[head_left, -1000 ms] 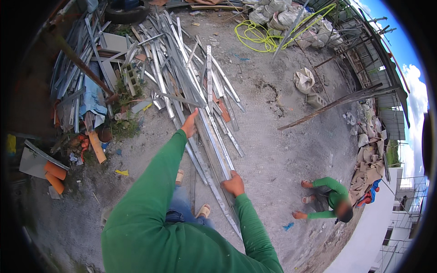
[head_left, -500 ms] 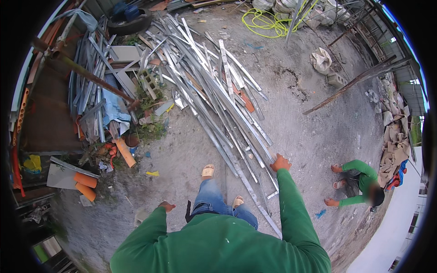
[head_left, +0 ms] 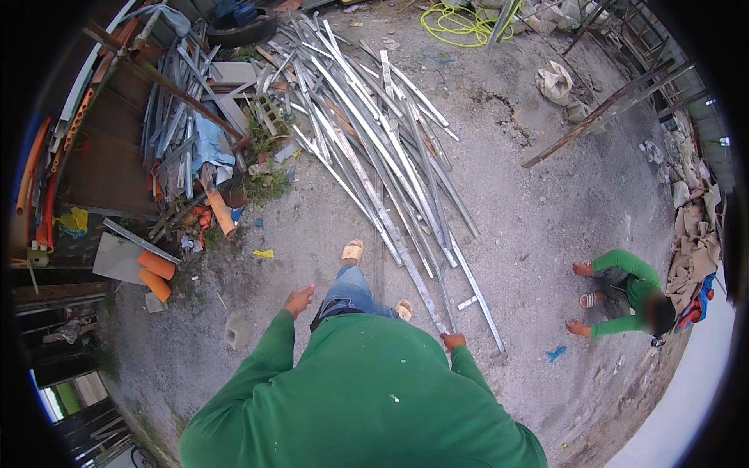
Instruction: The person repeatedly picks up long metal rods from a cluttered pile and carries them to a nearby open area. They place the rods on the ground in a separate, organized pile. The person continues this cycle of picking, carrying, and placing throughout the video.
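Note:
A big pile of long grey metal strips (head_left: 374, 132) lies fanned out on the gritty ground in front of me. My right hand (head_left: 452, 341) is closed at the near end of one long metal strip (head_left: 390, 238) that runs from the pile toward my right side. My left hand (head_left: 299, 300) hangs free beside my thigh, fingers apart, holding nothing. My green sleeves, jeans and sandalled feet (head_left: 353, 251) fill the lower middle of the view.
Another person in green (head_left: 628, 285) crouches on the ground at the right. Orange pipe pieces (head_left: 156, 274), a grey block (head_left: 236, 331) and scrap lie to the left. A yellow hose (head_left: 460, 19), a white sack (head_left: 555, 78) and a long bar (head_left: 608, 109) lie farther off.
I have stepped back from the pile. My left hand left the strips and dropped to my side. My right hand drew back low by my hip, still at a strip's end.

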Demonstrator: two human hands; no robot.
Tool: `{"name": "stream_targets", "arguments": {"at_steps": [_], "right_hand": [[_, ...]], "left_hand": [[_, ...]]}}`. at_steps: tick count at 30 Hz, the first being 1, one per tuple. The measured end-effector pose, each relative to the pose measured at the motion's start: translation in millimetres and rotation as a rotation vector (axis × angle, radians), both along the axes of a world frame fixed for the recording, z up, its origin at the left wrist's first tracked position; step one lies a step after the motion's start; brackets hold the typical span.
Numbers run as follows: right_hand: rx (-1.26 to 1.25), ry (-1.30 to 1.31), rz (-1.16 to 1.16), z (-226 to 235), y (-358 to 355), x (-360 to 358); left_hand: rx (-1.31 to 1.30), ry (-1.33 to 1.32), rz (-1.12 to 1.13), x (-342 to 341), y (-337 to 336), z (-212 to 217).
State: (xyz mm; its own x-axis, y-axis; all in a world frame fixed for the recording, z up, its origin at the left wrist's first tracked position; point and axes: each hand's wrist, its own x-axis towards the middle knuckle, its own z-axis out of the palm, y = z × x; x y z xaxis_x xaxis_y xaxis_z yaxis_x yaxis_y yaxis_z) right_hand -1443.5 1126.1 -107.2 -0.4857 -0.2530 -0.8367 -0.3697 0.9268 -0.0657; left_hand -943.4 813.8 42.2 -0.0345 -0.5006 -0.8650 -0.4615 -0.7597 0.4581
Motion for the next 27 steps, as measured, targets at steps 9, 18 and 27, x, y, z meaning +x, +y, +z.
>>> {"name": "stream_targets", "arguments": {"at_steps": [9, 18, 27], "right_hand": [[0.012, -0.434, -0.488, 60.9, 191.7, 5.1], [-0.176, -0.4, -0.603, 72.8, 171.0, 6.3], [-0.197, -0.377, -0.192, 83.3, 71.4, 15.3]], "left_hand": [[-0.05, -0.221, -0.2, 3.6, 131.2, 44.4], [-0.084, -0.2, -0.071, 18.4, 202.2, 62.8], [-0.111, -0.09, 0.256, 123.0, 338.0, 19.4]]}}
